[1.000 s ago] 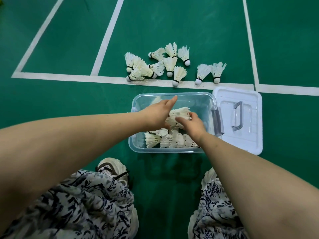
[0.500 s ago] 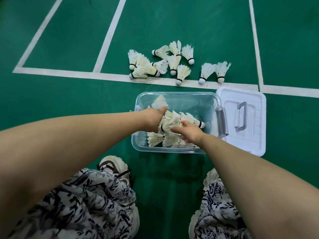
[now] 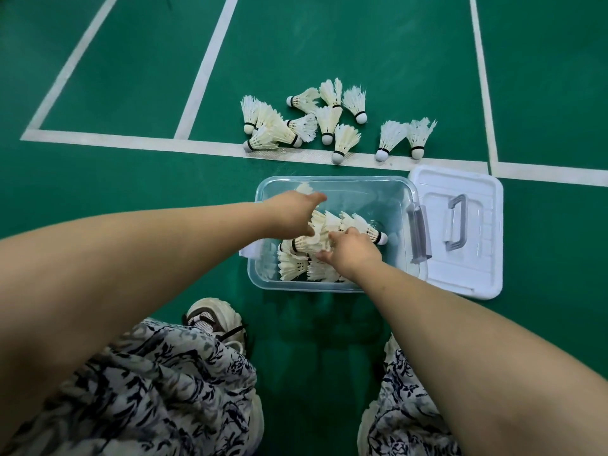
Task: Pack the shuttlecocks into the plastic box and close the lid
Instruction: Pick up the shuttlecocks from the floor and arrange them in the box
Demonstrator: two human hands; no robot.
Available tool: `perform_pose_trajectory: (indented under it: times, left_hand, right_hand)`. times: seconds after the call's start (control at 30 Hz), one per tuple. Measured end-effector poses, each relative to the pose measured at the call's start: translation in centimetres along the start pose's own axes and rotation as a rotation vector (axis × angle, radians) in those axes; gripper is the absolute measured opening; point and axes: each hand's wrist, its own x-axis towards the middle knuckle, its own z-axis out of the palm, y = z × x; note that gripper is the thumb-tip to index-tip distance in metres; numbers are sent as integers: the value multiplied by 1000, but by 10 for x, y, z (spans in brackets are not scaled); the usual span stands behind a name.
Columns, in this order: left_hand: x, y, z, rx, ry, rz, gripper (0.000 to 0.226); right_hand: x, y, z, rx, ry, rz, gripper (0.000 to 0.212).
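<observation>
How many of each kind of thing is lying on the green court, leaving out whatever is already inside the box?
Shuttlecocks loose on the floor: 11
Clear plastic box: 1
White lid, off and beside the box: 1
Total: 13
The shuttlecocks in the box are partly hidden by the hands, so they are uncounted.

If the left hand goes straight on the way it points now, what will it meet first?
Probably the far right part of the plastic box: the left hand points up and right across the open box, above the shuttlecocks inside. Its height is unclear, so it might pass over the rim.
</observation>
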Motion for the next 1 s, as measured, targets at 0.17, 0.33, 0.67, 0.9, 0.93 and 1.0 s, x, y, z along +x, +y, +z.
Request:
perform_pose_trajectory:
  times: [0.17,0.33,0.67,0.9,0.93,1.0]
  left_hand:
    - [2,-8,-25,-56,230,-11,45]
    - [2,-18,-39,-60,342,-9,35]
    - [21,-39,-73,-111,466,-34,30]
    - [80,-55,-75,-246,441,-149,32]
    - [92,-56,-74,-248,415,-157,37]
    - [115,-55,-70,-256,360,-162,54]
  right_hand:
    - [0,-2,1,50,8,-16,66]
    - [-7,-9,-8,325,265,-64,31]
    - [8,-38,-74,595,572,-161,41]
    - [57,-19,-124,525,523,-152,28]
    - [66,-13,-128,494,505,-142,25]
    - [82,-2,-134,438,487,-132,21]
